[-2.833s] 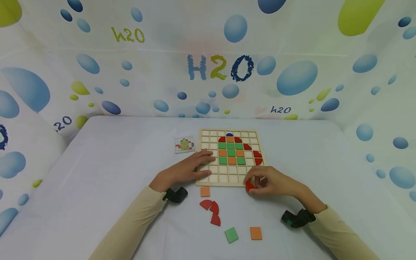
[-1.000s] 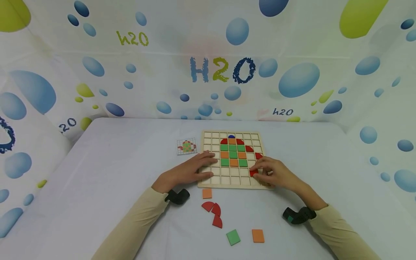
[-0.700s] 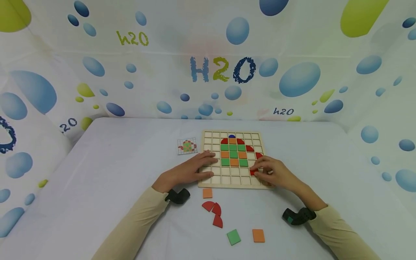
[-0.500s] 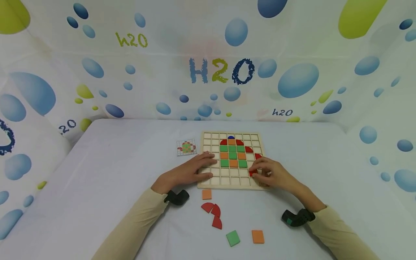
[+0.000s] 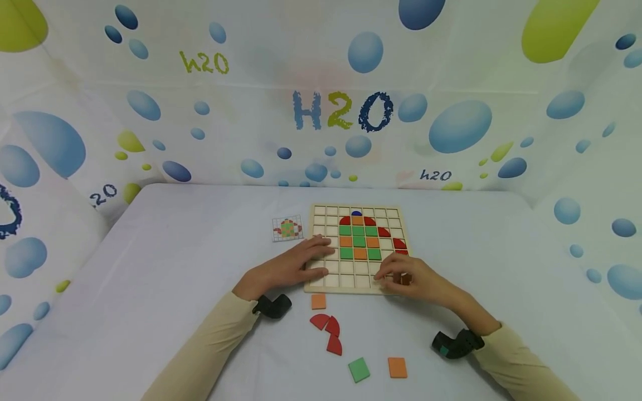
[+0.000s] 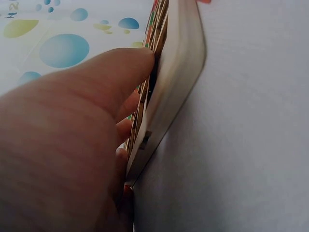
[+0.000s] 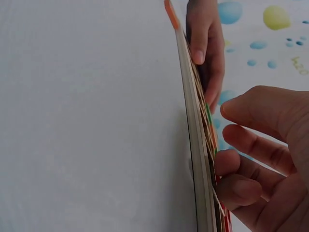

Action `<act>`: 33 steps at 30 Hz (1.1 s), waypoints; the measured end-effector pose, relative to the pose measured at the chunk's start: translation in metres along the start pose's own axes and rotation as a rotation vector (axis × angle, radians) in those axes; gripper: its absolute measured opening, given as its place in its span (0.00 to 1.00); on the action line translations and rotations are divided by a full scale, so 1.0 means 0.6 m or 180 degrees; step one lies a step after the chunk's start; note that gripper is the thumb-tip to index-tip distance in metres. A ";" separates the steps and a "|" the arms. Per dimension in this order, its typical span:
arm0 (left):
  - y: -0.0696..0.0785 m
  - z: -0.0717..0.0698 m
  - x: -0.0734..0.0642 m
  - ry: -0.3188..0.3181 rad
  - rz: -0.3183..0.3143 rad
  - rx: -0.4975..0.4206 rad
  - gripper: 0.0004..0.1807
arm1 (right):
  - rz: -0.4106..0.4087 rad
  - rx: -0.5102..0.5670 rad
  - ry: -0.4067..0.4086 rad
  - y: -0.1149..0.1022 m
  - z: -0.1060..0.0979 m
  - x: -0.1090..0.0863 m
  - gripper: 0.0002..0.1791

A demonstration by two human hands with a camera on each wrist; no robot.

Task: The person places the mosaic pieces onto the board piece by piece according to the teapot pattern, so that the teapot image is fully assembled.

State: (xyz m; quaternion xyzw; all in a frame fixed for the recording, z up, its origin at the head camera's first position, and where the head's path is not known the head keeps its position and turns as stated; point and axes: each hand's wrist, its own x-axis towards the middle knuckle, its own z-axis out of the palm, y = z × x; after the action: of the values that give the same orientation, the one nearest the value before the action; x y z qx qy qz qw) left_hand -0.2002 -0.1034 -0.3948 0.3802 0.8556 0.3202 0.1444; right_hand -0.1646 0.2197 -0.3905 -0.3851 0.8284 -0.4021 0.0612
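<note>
A wooden grid board (image 5: 346,290) lies on the table, with green, orange, red and blue pieces in its middle and right cells. My left hand (image 5: 286,267) rests on its left side, fingers straight, thumb over the left front part of the grid. Over the right front corner hovers my right hand (image 5: 418,278), fingers loosely bent. In the right wrist view the thumb (image 7: 241,108) and forefinger stand apart with nothing between them. Red edges of pieces show on the board below the other fingers there. The cells under this hand are hidden in the head view.
Left of the board lies a small pattern card (image 5: 287,228). In front are an orange square (image 5: 318,301), three red quarter circles (image 5: 334,345), a green square (image 5: 359,370) and another orange square (image 5: 397,367). Both wrists wear black cameras (image 5: 273,306).
My right hand carried a red quarter circle from the board's front edge into a lower right cell, let it go, and drew back toward the front. The left hand stayed put.
</note>
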 end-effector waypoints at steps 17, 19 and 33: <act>-0.002 0.001 0.002 -0.0017 -0.0081 -0.0009 0.29 | -0.0385 0.0166 -0.0743 -0.044 0.025 0.004 0.07; -0.001 0.000 0.002 -0.0029 -0.0102 -0.0015 0.29 | -0.0365 0.0197 -0.0829 -0.049 0.028 0.004 0.07; -0.004 0.002 0.003 -0.0029 -0.0091 -0.0043 0.30 | -0.0326 0.0228 -0.1466 -0.094 0.052 -0.001 0.10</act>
State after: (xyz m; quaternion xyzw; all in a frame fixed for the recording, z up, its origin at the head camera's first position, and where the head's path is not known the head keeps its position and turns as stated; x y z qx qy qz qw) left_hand -0.2023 -0.1027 -0.3972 0.3683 0.8581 0.3222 0.1554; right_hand -0.1182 0.1793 -0.3709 -0.5058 0.7571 -0.3354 0.2418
